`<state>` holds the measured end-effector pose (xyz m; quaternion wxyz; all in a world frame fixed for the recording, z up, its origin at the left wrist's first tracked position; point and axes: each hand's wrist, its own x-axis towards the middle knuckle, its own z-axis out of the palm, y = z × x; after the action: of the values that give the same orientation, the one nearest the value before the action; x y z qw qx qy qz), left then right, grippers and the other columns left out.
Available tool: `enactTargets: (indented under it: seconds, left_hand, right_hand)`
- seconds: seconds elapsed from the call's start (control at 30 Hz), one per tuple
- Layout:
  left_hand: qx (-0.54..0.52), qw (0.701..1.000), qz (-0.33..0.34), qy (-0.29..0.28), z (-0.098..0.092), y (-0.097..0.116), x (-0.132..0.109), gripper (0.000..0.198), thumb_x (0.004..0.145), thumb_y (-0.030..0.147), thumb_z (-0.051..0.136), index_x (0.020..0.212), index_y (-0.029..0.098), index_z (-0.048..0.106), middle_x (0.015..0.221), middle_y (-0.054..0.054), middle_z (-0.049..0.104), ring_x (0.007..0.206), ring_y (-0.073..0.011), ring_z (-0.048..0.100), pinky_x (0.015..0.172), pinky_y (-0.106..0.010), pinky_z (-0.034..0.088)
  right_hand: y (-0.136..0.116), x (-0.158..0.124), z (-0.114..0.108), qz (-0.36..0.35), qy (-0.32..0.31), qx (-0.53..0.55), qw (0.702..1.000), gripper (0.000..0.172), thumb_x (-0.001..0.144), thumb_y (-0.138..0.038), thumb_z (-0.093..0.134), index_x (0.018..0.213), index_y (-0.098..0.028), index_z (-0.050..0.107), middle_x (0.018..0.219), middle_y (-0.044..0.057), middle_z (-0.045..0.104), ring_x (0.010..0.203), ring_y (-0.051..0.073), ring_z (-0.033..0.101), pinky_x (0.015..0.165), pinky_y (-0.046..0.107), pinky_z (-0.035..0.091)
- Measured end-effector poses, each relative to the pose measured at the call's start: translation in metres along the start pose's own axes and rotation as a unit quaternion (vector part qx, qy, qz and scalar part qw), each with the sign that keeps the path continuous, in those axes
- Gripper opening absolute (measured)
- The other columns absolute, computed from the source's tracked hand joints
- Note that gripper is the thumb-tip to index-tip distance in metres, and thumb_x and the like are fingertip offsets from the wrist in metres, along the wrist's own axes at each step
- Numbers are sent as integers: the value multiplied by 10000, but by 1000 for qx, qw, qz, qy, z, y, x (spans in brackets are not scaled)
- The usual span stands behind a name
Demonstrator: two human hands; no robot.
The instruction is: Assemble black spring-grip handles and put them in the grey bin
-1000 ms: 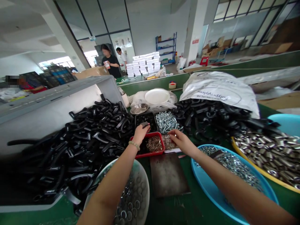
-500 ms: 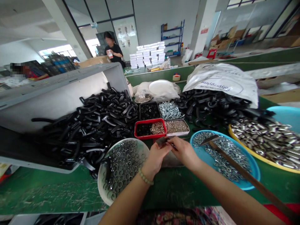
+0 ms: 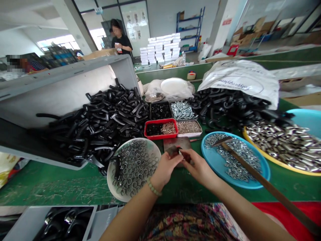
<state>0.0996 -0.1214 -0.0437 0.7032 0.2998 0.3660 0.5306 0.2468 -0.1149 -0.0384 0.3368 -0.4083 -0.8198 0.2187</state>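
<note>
Over a green desk (image 3: 75, 189) crowded with parts, a worker is bringing two bare hands together, fingertips meeting above the near side of a dark flat plate (image 3: 185, 143). The left hand (image 3: 166, 164) is gripping a small dark piece (image 3: 172, 150) between curled fingers; the right hand (image 3: 198, 164) is bending its fingers in against the same spot, though whether it is also gripping cannot be told. The piece is sitting between the two hands, mostly covered and too small to make out, and whether the knuckles are touching the plate is not showing. Handling it well is probably depending on a steady left pinch, with the right fingers doing the finer adjusting and leaving enough of the piece uncovered for the eyes to check. Staying low over the plate is likely helping too, since anything slipping would be dropping there rather than among the rings in the white bowl (image 3: 109, 184) or the small metal pieces in the blue basin (image 3: 213, 164). A hammer (image 3: 244, 164) is lying across that basin, its handle running out near the right forearm, so a tucked elbow is seeming wise. Beyond the plate, a red tray (image 3: 160, 136) is standing beside a white tray (image 3: 190, 134).
</note>
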Motion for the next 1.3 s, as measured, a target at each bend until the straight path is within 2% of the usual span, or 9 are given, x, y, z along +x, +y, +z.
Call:
enactTargets:
  seconds: [0.3, 0.4, 0.47, 0.6, 0.7, 0.87, 1.0, 1.13, 1.3]
  left_hand:
    - [-21, 999, -29, -28, 2, 1, -22, 398, 665, 208, 765, 1039, 150, 643, 986, -58, 679, 956, -167, 603, 925, -311, 428]
    - [-30, 999, -26, -6, 1, 7, -33, 331, 694, 233, 749, 994, 139, 646, 899, -54, 692, 817, -136, 639, 795, -255, 494]
    - [-55, 997, -50, -6, -1, 10, -42, 284, 720, 259, 734, 958, 133, 642, 802, -46, 690, 660, -103, 638, 658, -208, 515]
    - [-130, 985, -111, -32, 1, 10, -59, 223, 750, 219, 713, 935, 117, 640, 763, -56, 691, 587, -78, 639, 583, -149, 513]
    - [-191, 972, -132, -28, 6, 8, -67, 211, 785, 150, 663, 990, 115, 629, 873, -88, 702, 736, -104, 675, 707, -176, 535]
    - [-161, 978, -135, 6, 9, 3, -64, 183, 796, 118, 604, 978, 122, 624, 877, -67, 695, 800, -113, 669, 766, -206, 523]
    - [116, 992, -33, 33, 7, -8, -59, 183, 792, 196, 595, 964, 147, 636, 869, -60, 694, 809, -167, 655, 795, -291, 517]
    - [370, 927, 57, -27, -15, 1, -59, 182, 820, 265, 572, 937, 156, 659, 921, -85, 696, 893, -215, 631, 852, -327, 485]
    - [686, 718, 119, 7, -83, 50, -30, 230, 866, 184, 457, 955, 121, 659, 1084, -132, 641, 1051, -234, 544, 991, -403, 386]
  right_hand:
    - [-4, -16, 3, -80, 53, -96, 991, 218, 908, -190, 434, 1036, -191, 610, 871, 91, 619, 762, 190, 613, 682, 325, 524]
    - [-9, -18, 3, -26, 58, 63, 996, 355, 856, -273, 569, 1204, -227, 510, 971, 76, 585, 803, 176, 601, 715, 317, 526]
    - [-12, -20, 2, 57, 56, 215, 973, 441, 824, -356, 616, 1221, -230, 474, 979, 62, 573, 766, 157, 592, 676, 298, 522]
    - [-16, -25, 2, 179, -36, 428, 885, 268, 857, -440, 547, 823, -175, 567, 713, 7, 567, 588, 109, 518, 558, 236, 445]
    - [-17, -28, 7, 227, -1, 472, 852, 341, 833, -483, 561, 690, -175, 524, 604, -28, 504, 512, 86, 431, 501, 212, 371]
    - [-15, -35, 14, 252, 75, 383, 885, 379, 849, -506, 518, 644, -189, 482, 490, -64, 375, 447, 83, 339, 441, 213, 286]
    - [-21, -42, 11, 213, 71, 250, 942, 334, 858, -461, 516, 1078, -209, 531, 631, -28, 538, 557, 141, 506, 527, 251, 408]
    - [-29, -43, 9, 145, 6, 177, 973, 231, 865, -420, 500, 934, -221, 596, 833, 48, 640, 777, 192, 601, 750, 328, 461]
    - [-24, -26, 15, 248, 11, 367, 897, 318, 874, -484, 425, 983, -198, 514, 681, 3, 582, 612, 162, 603, 608, 302, 493]
